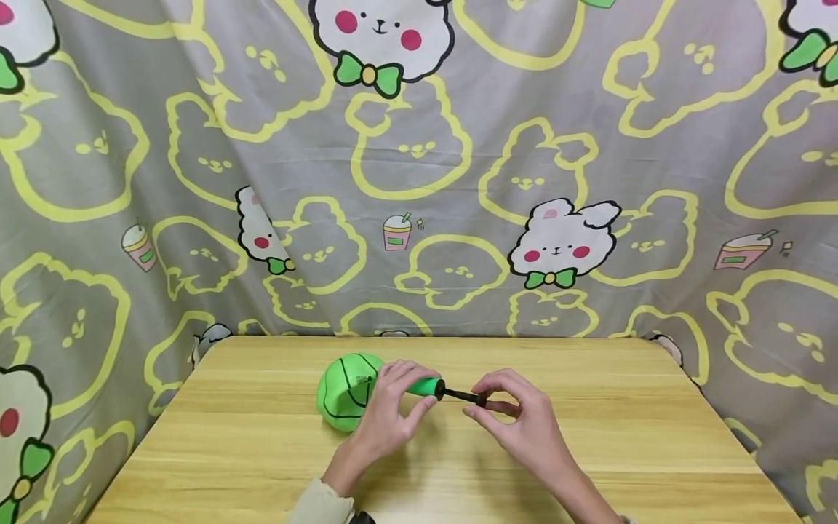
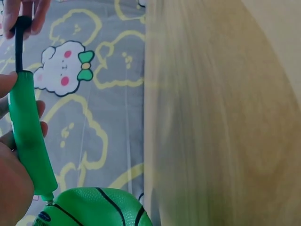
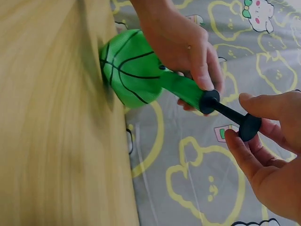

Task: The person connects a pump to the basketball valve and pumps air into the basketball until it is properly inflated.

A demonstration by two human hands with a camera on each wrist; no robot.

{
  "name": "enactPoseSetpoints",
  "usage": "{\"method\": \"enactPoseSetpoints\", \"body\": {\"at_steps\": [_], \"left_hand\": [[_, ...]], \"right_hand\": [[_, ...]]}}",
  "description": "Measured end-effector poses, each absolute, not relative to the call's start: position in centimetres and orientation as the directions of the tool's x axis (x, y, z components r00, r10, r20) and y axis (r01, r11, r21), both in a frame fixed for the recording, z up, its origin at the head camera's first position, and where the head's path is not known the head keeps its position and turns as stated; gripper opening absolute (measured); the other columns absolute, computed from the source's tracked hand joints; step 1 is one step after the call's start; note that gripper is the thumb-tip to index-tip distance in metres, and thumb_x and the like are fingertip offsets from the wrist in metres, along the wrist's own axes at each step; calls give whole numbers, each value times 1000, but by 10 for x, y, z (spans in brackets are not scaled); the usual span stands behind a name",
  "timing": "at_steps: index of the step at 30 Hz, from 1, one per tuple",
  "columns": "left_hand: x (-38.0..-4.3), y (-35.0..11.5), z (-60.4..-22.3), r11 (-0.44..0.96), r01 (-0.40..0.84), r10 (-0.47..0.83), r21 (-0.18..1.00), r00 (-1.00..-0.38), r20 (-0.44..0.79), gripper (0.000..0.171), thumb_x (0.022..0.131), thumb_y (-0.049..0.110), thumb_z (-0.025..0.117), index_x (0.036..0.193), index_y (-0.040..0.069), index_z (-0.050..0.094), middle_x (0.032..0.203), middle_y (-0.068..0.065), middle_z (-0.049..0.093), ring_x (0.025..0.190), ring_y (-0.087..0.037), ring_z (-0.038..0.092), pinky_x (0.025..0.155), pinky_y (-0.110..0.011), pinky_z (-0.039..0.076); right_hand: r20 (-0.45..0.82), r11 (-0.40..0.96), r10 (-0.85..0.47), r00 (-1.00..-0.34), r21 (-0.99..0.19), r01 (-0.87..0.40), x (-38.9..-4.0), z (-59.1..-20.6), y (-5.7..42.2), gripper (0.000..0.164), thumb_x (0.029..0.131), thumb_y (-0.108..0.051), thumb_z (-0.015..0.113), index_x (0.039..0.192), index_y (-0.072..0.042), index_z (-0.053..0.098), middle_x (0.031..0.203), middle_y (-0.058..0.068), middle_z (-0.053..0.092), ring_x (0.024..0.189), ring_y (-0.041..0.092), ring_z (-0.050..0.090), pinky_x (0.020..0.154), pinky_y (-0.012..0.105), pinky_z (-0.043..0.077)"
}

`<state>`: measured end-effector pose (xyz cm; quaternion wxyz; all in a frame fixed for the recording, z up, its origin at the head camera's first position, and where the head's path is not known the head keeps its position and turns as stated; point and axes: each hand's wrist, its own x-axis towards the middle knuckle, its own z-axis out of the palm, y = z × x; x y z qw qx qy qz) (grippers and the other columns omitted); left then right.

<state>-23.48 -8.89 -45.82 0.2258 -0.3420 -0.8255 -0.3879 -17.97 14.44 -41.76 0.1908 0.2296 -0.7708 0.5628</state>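
A green ball [image 1: 347, 393] with black lines sits on the wooden table, its side dented in. Its upper end shows in the left wrist view, where the nozzle of a green hand pump [image 2: 30, 136] meets it. My left hand [image 1: 391, 407] grips the pump's green barrel, fingers wrapped over it. From the barrel's black cap a thin black rod sticks out to the right. At the rod's end, my right hand [image 1: 527, 418] pinches the round black pump handle [image 3: 249, 127] between thumb and fingers.
The wooden table [image 1: 622, 451] extends around both hands. Behind it and at both sides hangs a grey curtain [image 1: 432, 218] printed with yellow outlines and white cartoon animals, close to the table's far edge.
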Motion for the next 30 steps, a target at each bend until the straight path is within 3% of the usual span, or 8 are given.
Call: {"method": "enactPoseSetpoints", "body": {"at_steps": [7, 14, 24, 30], "left_hand": [[-237, -94, -456, 467, 731, 360, 497, -671, 648, 29, 95, 26, 69, 122, 15, 70, 117, 6, 68, 116, -14, 59, 104, -46, 36], [-239, -95, -455, 452, 745, 351, 491, -654, 670, 29, 95, 25, 70, 123, 17, 69, 117, 5, 68, 115, -16, 59, 101, -46, 37], [-241, -92, -456, 455, 755, 335, 472, -636, 695, 28, 95, 24, 70, 122, 16, 69, 117, 3, 68, 115, -18, 59, 104, -49, 36], [-241, -90, -458, 440, 762, 322, 476, -628, 709, 28, 94, 23, 72, 121, 15, 70, 117, 3, 69, 115, -18, 60, 103, -49, 37]], "right_hand": [[580, 312, -109, -808, -752, -581, -175, -403, 157, 23, 85, 2, 81, 96, -16, 70, 96, -2, 67, 86, 15, 66, 74, 30, 60], [560, 347, -121, -819, -749, -564, -171, -391, 171, 36, 83, 11, 77, 100, -19, 67, 100, 6, 67, 91, 14, 64, 74, 29, 59], [472, 359, -35, -881, -817, -452, -165, -379, 176, 25, 82, -5, 85, 103, -13, 73, 98, 1, 71, 88, 14, 72, 76, 29, 59], [474, 319, -16, -881, -832, -454, -165, -380, 176, 26, 81, 0, 84, 103, -9, 75, 100, 5, 73, 90, 14, 73, 77, 30, 59]]}}
